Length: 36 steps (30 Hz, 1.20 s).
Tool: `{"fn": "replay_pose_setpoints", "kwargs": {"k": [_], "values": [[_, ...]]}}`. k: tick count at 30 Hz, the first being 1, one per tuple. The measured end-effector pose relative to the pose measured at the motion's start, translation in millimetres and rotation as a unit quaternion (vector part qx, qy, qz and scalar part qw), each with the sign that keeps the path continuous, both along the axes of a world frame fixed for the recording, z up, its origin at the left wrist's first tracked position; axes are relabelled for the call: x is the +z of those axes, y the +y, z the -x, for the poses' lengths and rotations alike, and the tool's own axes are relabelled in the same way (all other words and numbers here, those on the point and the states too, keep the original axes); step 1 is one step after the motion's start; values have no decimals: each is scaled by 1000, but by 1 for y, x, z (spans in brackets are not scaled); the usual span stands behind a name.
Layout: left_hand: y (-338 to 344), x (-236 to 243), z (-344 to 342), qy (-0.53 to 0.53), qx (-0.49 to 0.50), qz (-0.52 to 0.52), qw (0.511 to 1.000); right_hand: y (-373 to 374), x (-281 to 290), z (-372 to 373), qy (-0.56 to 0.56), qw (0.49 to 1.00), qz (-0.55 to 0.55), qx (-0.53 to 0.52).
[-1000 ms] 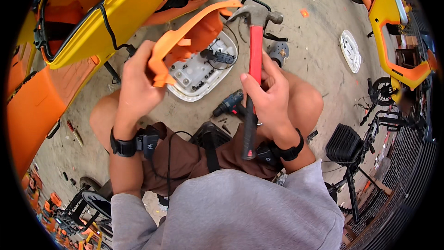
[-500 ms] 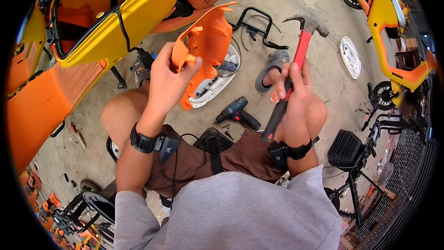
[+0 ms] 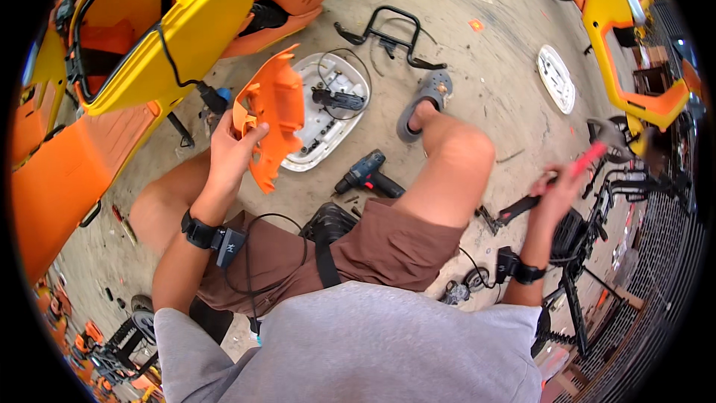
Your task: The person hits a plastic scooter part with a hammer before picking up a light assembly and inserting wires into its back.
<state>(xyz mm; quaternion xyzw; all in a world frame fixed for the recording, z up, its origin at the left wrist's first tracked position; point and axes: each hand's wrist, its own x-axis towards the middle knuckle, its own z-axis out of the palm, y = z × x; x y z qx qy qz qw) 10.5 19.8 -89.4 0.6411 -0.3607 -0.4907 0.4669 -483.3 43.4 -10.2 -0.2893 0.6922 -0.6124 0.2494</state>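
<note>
My left hand (image 3: 228, 152) grips an orange moulded plastic panel (image 3: 277, 112) by one end, held upright above my left knee. Out to the right, my right hand (image 3: 559, 192) is closed round a claw hammer (image 3: 591, 155) with a red and black handle, blurred by motion. Just beyond the panel, a white plastic tray (image 3: 306, 161) on the floor holds small screws and a black component (image 3: 334, 100) with a loop of cable. A cordless drill (image 3: 367, 175) lies between my legs, with small bits beside it.
A yellow and orange scooter body (image 3: 183, 25) stands close on the left. A black tubular bracket (image 3: 391, 19) lies past the white tray, a second white tray (image 3: 556, 79) farther right. Another scooter (image 3: 617, 60) stands at the right, black bike frames (image 3: 582, 298) below it.
My right hand has swung out to the right with the hammer. My left hand and the panel have shifted left and lower, uncovering the tray, and my right leg has moved.
</note>
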Motion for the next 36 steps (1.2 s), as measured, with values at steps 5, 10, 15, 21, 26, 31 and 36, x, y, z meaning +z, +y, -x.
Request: {"fn": "replay_pose_setpoints", "kwargs": {"k": [5, 10, 15, 21, 26, 31, 36], "values": [[12, -16, 6, 157, -43, -100, 982, 67, -186, 55, 96, 943, -314, 62], [29, -32, -7, 167, -12, -102, 981, 99, -286, 17, 283, 855, -421, 106], [26, -19, -4, 75, -14, -63, 995, 89, -294, 50, 376, 794, -460, 127], [21, -14, 1, 76, 11, 60, 995, 93, -285, 89, 458, 720, -521, -9], [10, 26, 30, 95, -12, 172, 980, 87, -248, 54, 244, 953, -179, -24], [0, 77, 38, 241, -2, 215, 946, 58, -55, -51, -19, 994, 23, 104], [3, 78, 47, 448, -20, 133, 884, 33, 22, -152, -225, 887, -40, 400]]}}
